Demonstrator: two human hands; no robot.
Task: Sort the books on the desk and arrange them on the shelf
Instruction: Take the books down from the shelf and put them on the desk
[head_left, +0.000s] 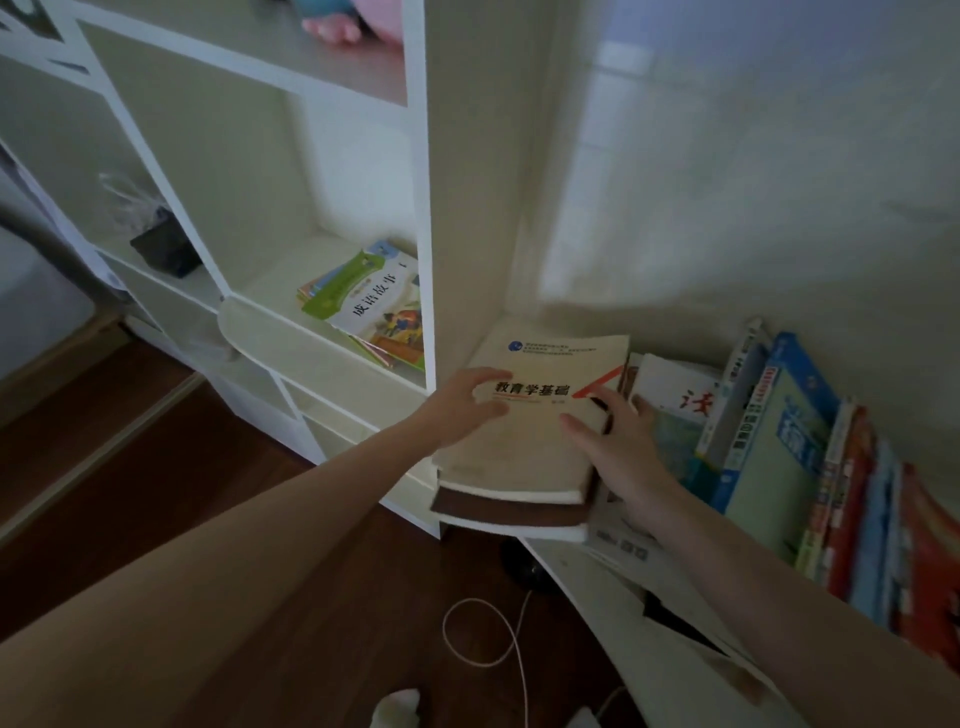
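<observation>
cream book (540, 415) lies long-axis away between both hands: left hand (462, 410) rests loose-fingered on cover, right hand (623, 452) grips right edge.

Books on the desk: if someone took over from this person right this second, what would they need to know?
Left hand: curved fingers on the cover of the cream book; grip unclear.
Right hand: grips that book's right edge, thumb on the cover.
The cream book tops a flat stack at the corner of the desk; a row of books leans beside it.
Done: a few colourful books lie flat in the shelf.
Left: shelve the stack and the row.
</observation>
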